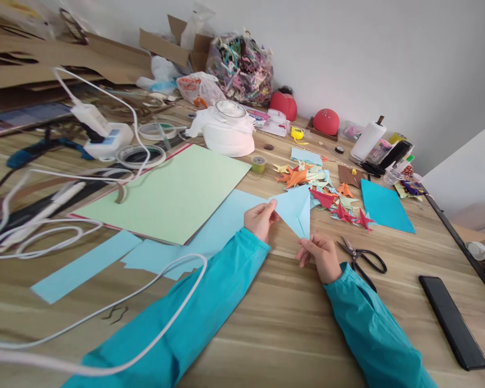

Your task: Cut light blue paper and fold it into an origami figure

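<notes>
A folded light-blue paper triangle [295,209] is held just above the wooden table between both hands. My left hand [260,219] pinches its left corner, and my right hand [320,254] pinches its lower point. Both arms wear teal sleeves. Under the left hand lies a larger light-blue sheet [210,226]. Black scissors [361,257] rest on the table just right of my right hand.
A pale green sheet [173,194] lies to the left, with a heap of folded paper cranes [327,194] and a blue square [383,206] behind. White cables [64,237], a power strip [105,139], a white teapot [228,132] and a black phone [452,320] surround them.
</notes>
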Action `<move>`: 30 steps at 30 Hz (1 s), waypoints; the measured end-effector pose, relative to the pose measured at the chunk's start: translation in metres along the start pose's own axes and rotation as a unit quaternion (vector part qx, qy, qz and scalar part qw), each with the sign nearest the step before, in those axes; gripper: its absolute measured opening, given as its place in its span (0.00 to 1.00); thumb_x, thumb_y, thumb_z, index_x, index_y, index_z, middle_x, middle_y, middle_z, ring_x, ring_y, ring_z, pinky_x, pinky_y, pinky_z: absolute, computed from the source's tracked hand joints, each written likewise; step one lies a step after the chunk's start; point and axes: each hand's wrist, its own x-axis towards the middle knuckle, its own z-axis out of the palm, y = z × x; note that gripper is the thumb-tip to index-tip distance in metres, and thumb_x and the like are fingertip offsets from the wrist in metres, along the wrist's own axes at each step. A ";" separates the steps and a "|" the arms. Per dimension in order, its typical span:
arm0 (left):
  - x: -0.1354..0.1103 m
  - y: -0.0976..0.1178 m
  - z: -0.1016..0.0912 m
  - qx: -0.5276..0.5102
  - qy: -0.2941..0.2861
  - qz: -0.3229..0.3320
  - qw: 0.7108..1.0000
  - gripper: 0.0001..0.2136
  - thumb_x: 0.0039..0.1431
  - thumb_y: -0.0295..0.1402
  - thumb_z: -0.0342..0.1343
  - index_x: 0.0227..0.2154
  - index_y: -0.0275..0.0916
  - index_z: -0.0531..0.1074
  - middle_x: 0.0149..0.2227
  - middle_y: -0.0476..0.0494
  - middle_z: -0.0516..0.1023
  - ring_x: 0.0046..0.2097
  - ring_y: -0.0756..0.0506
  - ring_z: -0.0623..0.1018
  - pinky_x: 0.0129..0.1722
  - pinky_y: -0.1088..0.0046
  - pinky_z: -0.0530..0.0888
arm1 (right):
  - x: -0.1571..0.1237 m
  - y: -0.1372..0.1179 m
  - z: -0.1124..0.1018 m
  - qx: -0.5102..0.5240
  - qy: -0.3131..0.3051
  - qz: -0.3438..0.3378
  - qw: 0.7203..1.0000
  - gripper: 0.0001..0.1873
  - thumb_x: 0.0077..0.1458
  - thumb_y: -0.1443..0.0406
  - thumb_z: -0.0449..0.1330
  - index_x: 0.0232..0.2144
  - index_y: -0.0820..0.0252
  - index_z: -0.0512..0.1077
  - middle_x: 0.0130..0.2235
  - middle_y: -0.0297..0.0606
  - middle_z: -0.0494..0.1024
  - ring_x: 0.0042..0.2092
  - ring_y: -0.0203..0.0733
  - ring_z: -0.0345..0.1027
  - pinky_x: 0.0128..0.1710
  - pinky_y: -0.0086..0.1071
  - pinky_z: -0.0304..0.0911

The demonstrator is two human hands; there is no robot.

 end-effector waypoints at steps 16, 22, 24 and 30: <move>-0.033 -0.004 0.003 0.277 -0.257 0.046 0.925 0.14 0.42 0.40 0.62 0.13 0.36 0.70 0.15 0.51 0.67 0.21 0.52 0.64 0.21 0.76 0.60 | 0.004 0.003 0.000 0.000 0.019 -0.041 0.999 0.17 0.45 0.53 0.64 0.21 0.60 0.69 0.17 0.33 0.75 0.16 0.34 0.65 0.17 0.26 0.61; -0.030 -0.005 0.002 0.283 -0.251 0.024 0.925 0.15 0.41 0.42 0.63 0.14 0.35 0.71 0.14 0.51 0.68 0.21 0.53 0.64 0.21 0.76 0.61 | 0.005 0.003 -0.001 -0.008 0.030 -0.023 0.999 0.15 0.42 0.56 0.64 0.20 0.62 0.70 0.17 0.34 0.75 0.16 0.35 0.66 0.16 0.26 0.60; -0.030 -0.005 0.002 0.288 -0.246 0.016 0.925 0.16 0.41 0.43 0.63 0.13 0.35 0.70 0.14 0.52 0.67 0.20 0.53 0.64 0.21 0.76 0.60 | 0.004 0.002 0.000 -0.007 0.038 -0.017 0.999 0.13 0.41 0.57 0.64 0.21 0.62 0.70 0.17 0.34 0.75 0.15 0.35 0.66 0.15 0.25 0.60; -0.030 -0.002 0.004 0.267 -0.242 -0.029 0.933 0.15 0.40 0.42 0.63 0.12 0.36 0.71 0.15 0.51 0.71 0.21 0.51 0.68 0.24 0.74 0.64 | 0.004 -0.001 -0.001 -0.005 0.029 -0.013 0.999 0.10 0.41 0.60 0.62 0.22 0.62 0.70 0.16 0.33 0.75 0.14 0.34 0.65 0.14 0.24 0.58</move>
